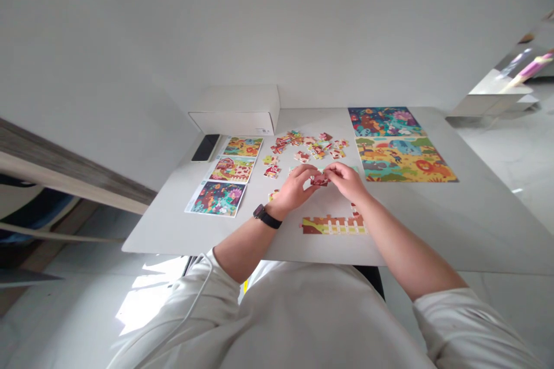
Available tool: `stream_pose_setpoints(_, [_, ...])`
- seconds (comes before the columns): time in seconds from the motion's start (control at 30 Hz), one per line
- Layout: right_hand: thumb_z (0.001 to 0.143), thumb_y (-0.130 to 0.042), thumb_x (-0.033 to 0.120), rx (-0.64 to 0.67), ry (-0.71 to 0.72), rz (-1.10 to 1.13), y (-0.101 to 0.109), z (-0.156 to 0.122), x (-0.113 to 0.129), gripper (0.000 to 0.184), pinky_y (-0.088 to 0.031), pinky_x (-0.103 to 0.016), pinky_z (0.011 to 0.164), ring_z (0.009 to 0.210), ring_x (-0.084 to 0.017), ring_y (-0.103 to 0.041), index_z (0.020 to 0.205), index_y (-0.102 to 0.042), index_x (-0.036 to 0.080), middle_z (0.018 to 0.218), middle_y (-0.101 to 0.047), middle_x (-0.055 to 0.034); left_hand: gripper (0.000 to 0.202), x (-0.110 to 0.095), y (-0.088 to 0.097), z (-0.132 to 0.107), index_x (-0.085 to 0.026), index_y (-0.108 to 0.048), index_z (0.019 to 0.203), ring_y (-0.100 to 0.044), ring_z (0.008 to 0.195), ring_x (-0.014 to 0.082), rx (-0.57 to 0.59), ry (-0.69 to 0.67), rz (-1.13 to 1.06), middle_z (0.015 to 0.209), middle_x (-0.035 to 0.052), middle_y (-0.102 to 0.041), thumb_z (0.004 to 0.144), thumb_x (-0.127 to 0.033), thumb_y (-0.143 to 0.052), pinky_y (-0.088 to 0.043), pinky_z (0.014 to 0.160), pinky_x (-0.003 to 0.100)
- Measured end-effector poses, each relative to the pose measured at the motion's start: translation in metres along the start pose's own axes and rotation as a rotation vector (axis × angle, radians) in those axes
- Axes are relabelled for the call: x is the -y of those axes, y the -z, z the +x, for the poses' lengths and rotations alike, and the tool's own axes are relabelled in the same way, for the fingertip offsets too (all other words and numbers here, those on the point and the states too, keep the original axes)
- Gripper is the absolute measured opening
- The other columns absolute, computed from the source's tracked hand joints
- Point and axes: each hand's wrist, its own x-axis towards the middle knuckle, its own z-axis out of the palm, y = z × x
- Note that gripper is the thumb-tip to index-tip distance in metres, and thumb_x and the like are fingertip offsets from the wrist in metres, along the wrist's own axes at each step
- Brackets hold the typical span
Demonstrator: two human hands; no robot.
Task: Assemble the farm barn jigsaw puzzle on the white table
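Above the middle of the table, my left hand [296,187] and my right hand [347,181] come together at a reddish-brown jigsaw puzzle piece [319,181]. Thumb and fingers of the left hand pinch it from the left. The right hand's fingers are closed at its right side, partly covering it. Closer to me lies a joined puzzle strip [333,225] with a white fence on green and brown; my right forearm hides its right end. Beyond my hands is a heap of loose puzzle pieces [309,144]. A red piece [272,171] lies apart to the left.
A reference sheet with three pictures [227,168] lies on the left, beside a dark phone [206,147]. Behind stands a white box [236,115] against the wall. Two finished puzzles, one dark blue [386,121] and one yellow [402,160], lie at the right.
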Motion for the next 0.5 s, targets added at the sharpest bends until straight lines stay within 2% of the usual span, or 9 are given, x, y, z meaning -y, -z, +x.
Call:
stream_pose_setpoints(0.13, [0.095,-0.066,0.063,-0.004,0.021,0.002,0.002,0.002,-0.004,0.037,-0.056,-0.037,0.078,0.081,-0.024,-0.072,0.100,-0.073,0.027,0.088,-0.079,-0.0028,0.026,-0.007,0.012,0.006,-0.025,-0.077,0.121,-0.066,0.126,0.0297,-0.001,0.032,0.008,0.129,0.0147,-0.070,0.098,-0.038,-0.076,-0.051,0.114,0.048])
stream_pose_setpoints(0.3, [0.093,-0.069,0.061,0.000,0.024,0.024,0.006,0.004,-0.008,0.036,-0.056,-0.038,0.080,0.082,-0.023,-0.073,0.101,-0.072,0.026,0.088,-0.080,-0.0040,0.025,-0.022,0.039,0.010,-0.025,-0.080,0.116,-0.064,0.128,0.0311,0.068,0.043,-0.032,0.125,0.0145,-0.069,0.096,-0.040,-0.078,-0.049,0.117,0.048])
stream_pose_setpoints(0.4, [0.092,-0.070,0.058,0.008,0.039,0.025,0.009,0.005,-0.009,0.035,-0.057,-0.038,0.082,0.083,-0.023,-0.073,0.104,-0.073,0.026,0.090,-0.080,-0.0040,0.025,-0.029,0.053,-0.002,-0.026,-0.081,0.119,-0.066,0.123,0.0295,0.124,0.033,0.012,0.123,0.0141,-0.069,0.099,-0.040,-0.074,-0.051,0.113,0.046])
stream_pose_setpoints(0.5, [0.091,-0.070,0.058,0.018,0.053,0.030,0.010,0.005,-0.009,0.035,-0.058,-0.038,0.083,0.084,-0.023,-0.073,0.104,-0.073,0.025,0.091,-0.079,-0.0043,0.024,-0.034,0.062,-0.026,-0.028,-0.082,0.118,-0.067,0.119,0.0284,0.149,0.052,0.088,0.124,0.0133,-0.069,0.099,-0.040,-0.075,-0.051,0.111,0.044])
